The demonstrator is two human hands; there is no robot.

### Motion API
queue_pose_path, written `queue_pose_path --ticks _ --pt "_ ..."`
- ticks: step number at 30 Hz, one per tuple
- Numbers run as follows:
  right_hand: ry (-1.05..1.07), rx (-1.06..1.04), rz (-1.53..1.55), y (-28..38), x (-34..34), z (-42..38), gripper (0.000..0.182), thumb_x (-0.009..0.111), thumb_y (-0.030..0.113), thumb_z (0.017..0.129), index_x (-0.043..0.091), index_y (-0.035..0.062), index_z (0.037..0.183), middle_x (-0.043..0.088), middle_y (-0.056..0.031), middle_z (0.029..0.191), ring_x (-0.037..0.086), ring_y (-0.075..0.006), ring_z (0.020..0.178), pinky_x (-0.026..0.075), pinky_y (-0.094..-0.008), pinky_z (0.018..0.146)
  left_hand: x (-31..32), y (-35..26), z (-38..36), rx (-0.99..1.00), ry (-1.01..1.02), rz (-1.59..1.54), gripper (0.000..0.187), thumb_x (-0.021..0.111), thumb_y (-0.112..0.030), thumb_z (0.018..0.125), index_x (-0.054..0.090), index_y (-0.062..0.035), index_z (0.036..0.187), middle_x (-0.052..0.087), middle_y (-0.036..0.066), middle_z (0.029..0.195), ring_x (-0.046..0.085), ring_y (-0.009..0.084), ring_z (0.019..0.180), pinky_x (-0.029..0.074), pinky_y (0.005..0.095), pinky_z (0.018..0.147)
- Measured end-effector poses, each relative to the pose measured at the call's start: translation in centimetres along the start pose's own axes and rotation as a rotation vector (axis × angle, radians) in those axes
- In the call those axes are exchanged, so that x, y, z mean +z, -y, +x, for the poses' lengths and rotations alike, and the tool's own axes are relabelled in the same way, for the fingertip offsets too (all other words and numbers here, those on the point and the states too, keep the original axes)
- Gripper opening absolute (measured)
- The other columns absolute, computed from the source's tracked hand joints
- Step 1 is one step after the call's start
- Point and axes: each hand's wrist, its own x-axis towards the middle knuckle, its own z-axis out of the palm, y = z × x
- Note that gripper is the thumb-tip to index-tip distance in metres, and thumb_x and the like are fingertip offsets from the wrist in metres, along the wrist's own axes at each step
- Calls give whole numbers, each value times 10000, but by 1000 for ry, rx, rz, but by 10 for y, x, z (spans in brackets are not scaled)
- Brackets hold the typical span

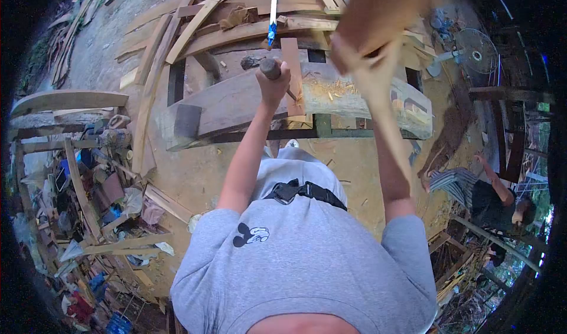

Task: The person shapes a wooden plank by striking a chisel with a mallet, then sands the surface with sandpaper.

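My left hand [274,87] is closed around the dark round handle of a chisel [270,68]. The chisel's thin shaft slants down to a reddish wooden board [290,56], which lies across a heavy timber bench [227,107]. Raised close to the camera on the right, my right hand [378,68] grips a wooden mallet [387,15]. Motion smears the mallet's big head, and its pale handle runs down along my forearm. Wood shavings [331,89] are scattered on the bench to the right of the board.
Planks [201,24] are stacked beyond the bench, where a white-and-blue stick [273,18] also lies. Clutter and offcuts [106,192] fill the left side. A fan [475,53] stands at far right, and another person [487,192] in dark clothing is below it.
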Motion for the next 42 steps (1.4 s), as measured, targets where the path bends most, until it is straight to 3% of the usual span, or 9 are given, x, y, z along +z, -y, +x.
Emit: queue_pose_path --ticks 2,5,10,14,17,22,29,37,42 --pt "560 -296 -826 -24 -15 -17 460 623 13 542 548 103 987 550 -55 917 531 -271 837 448 -354 667 9 -8 1 -55 -80 -195 223 556 -57 760 446 -53 566 449 -28 485 440 55 400 345 199 363" --pt "430 -342 -1006 1 -12 0 488 613 40 525 551 122 1002 544 -52 882 521 -257 834 443 -365 635 6 -9 2 -102 -66 -229 222 555 -51 759 443 -51 567 445 -28 487 436 53 401 341 200 364" --pt "-221 130 168 19 4 17 483 731 54 598 503 23 1022 545 -136 1007 559 -220 902 433 -300 767 -4 7 3 4 78 -7 100 547 -27 772 464 -60 728 473 4 545 447 78 417 366 216 371" --pt "558 -277 -965 -26 -18 -15 570 657 -3 508 522 118 1048 547 -64 980 538 -264 864 459 -345 710 5 2 5 -41 1 -32 223 548 -37 761 440 -47 566 447 -24 490 440 54 405 334 204 359" --pt "347 -314 -1065 -27 -13 0 702 586 13 540 475 299 1171 543 -34 908 524 -245 780 457 -355 656 0 9 3 -28 41 -2 168 557 -32 758 457 -53 625 463 -12 512 454 68 415 357 217 365" --pt "-260 62 -43 7 5 24 588 670 28 543 501 150 1093 565 -72 973 541 -284 872 451 -359 751 -2 10 6 63 89 97 117 561 -23 754 482 -60 676 485 -2 540 466 85 419 389 231 376" --pt "517 -330 -1157 -19 -17 -19 628 682 41 514 491 128 1106 566 -82 962 539 -312 868 446 -365 746 0 5 6 -26 57 -34 205 561 -41 752 454 -49 578 459 -16 486 454 62 410 352 204 376" --pt "-163 157 -88 -5 6 -29 470 702 67 638 487 -11 1048 552 -118 978 517 -160 889 411 -286 780 -1 8 6 79 94 122 166 566 -26 745 440 -74 649 450 -17 514 437 80 407 367 219 375" --pt "507 294 -868 -16 -16 -51 583 614 -9 574 477 69 1136 541 -105 1022 509 -291 957 414 -378 818 -5 -3 7 28 51 0 191 537 -59 767 449 -48 597 460 -10 488 458 66 401 361 209 375"
